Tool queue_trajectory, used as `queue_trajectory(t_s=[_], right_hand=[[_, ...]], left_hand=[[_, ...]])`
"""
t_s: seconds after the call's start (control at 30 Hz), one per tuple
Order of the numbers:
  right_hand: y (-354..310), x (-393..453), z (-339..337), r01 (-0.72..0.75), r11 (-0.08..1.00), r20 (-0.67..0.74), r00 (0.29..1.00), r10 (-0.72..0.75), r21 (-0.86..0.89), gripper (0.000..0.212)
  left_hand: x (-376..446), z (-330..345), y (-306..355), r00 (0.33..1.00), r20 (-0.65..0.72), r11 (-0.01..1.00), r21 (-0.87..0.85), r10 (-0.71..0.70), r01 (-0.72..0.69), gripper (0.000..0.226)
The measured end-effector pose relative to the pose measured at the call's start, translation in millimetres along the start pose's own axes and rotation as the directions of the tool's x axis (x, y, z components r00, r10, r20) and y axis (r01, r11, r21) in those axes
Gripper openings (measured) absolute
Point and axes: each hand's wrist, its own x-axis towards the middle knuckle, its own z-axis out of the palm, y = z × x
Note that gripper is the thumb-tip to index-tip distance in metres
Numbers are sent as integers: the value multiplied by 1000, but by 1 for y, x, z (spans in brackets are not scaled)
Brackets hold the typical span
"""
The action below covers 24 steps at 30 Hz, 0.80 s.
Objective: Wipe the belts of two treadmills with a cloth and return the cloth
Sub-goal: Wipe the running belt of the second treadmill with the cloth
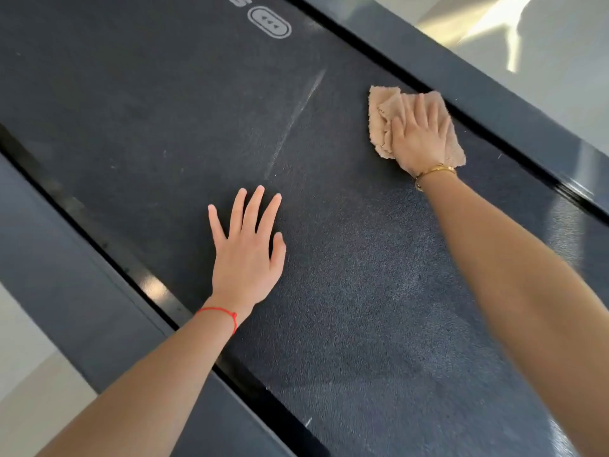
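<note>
Nearest, two bare forearms reaching forward over a dark, grainy treadmill belt (346,291). Left hand (245,255), red thread at the wrist, lying flat on the belt with fingers spread wide and straight, holding nothing, probably bracing. Right hand (420,136), gold bracelet at the wrist, pressing flat with straight fingers onto a crumpled tan terry cloth (382,127), pinning rather than gripping it. Cloth bunched under and to the left of that hand, on the belt, its far corner just beside a black gap (487,127) along the belt's edge. Beyond the gap, to the right of the right hand, a grey side rail (478,84); a matching grey side rail (82,258) to the left of the left hand. Pale diagonal streak (296,120) on the belt ahead of the left hand, between the two hands. Judged risks: a stroke carried further right could snag the cloth's edge or a fingertip in the gap; light, unclamped pressure could let the loose folds slide out from under the palm; weight on the left hand might shift the belt, if free to roll. Open room: wide bare belt to the left of the cloth, towards and ahead of the left hand, and back along the right forearm; almost none to the right. Second treadmill out of view.
</note>
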Motion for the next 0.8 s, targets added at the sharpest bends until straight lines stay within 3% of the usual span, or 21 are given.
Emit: queue_trajectory(t_s=[0.1, 0.3, 0.37, 0.5, 0.57, 0.8], right_hand=[[-7, -48, 8, 221, 971, 19, 975, -220, -89, 55], [6, -188, 26, 458, 885, 116, 887, -448, -81, 57], [26, -210, 25, 431, 898, 123, 899, -419, -91, 58], [62, -219, 14, 121, 989, 51, 992, -116, -91, 54], [59, -232, 12, 72, 993, 35, 997, -69, -96, 54], [16, -348, 40, 353, 932, 113, 932, -343, -82, 52]], left_hand=[[-1, -2, -1, 1000, -8, 1000, -24, 0, 0, 58], [-5, -2, 2, 1000, -7, 1000, -29, 3, -3, 56], [-10, -3, 4, 1000, -2, 999, -33, -12, 12, 54], [-37, -6, 12, 1000, 13, 999, -44, -7, 8, 53], [-56, -6, 19, 999, 22, 998, -48, 44, -43, 52], [-104, -9, 32, 994, 25, 993, -63, 102, -100, 52]])
